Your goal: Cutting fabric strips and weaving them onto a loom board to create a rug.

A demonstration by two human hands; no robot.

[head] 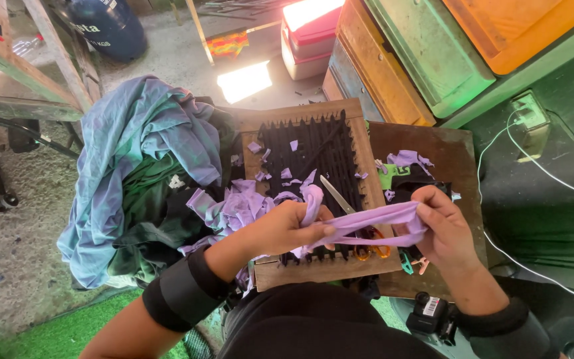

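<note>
Lilac cloth strip (373,218) stretches taut at centre frame between the left hand (286,229) and right hand (441,229), both sets of fingers pinched shut on its ends, just above the wooden frame (320,269) with black strands and the scissors (350,213) lying across it.

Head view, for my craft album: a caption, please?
Left hand and right hand stretch a purple fabric strip over a wooden loom.
</note>
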